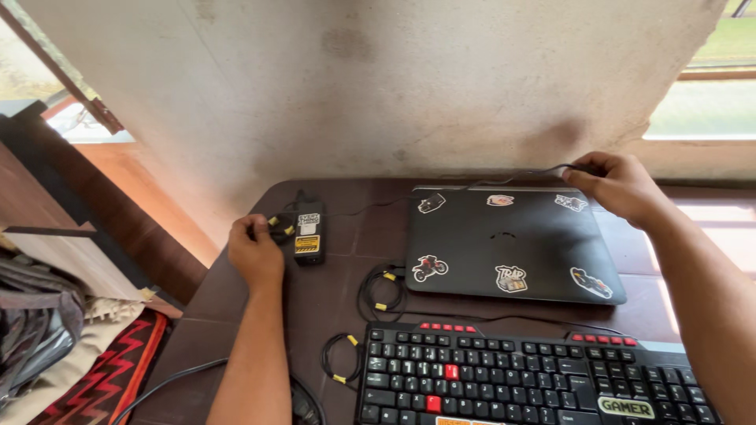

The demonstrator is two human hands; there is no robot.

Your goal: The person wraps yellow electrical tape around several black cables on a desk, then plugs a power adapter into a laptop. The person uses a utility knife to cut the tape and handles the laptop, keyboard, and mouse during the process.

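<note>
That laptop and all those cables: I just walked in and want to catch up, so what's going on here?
A person sits at a dark table with a closed black laptop covered in stickers. The right hand holds a thin cable at the laptop's back right corner. The left hand grips a bundled cord beside the black power adapter. A black keyboard with some red keys lies in front, two coiled cables beside it.

Power adapter (309,228): white label above a yellow label on its black top, left of the closed laptop (512,244) | Laptop lid: six small picture stickers, three along the far edge, three along the near edge | Keyboard (535,378): oval green-and-white badge, lower right.
</note>
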